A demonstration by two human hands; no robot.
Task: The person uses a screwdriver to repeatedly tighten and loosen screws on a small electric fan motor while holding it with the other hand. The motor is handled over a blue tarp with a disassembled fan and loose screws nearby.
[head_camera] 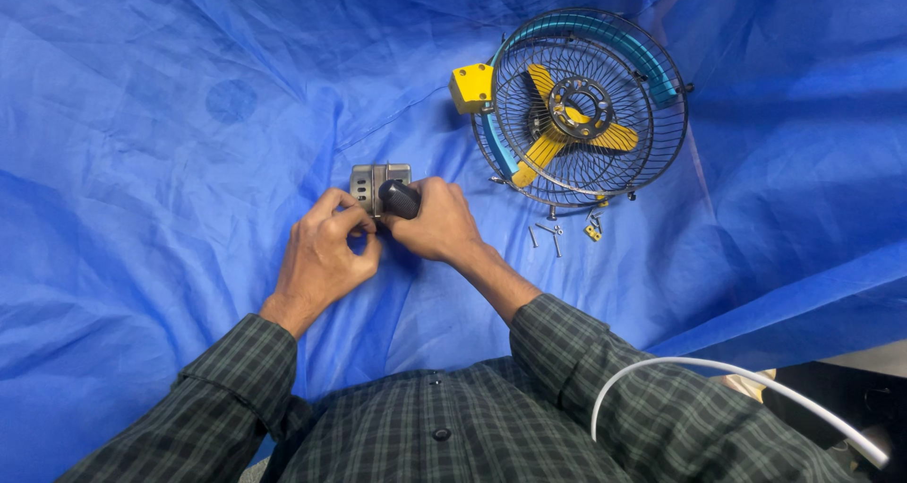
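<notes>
Gripping a small grey metal housing (380, 180) near the middle of the blue sheet (142, 162), the left hand (326, 256) is pinching it closed-fingered while the right hand (436, 223) is clasping a black screwdriver handle (399, 199) against it. Best handling, as judged: bracing the housing firmly and keeping the tool square to it. Count: one housing; one screwdriver; one caged fan (581, 105) with yellow blades, lying toward the far right; several loose screws (548, 235), number unclear; one small yellow bracket (592, 231); one white cable (746, 379).
</notes>
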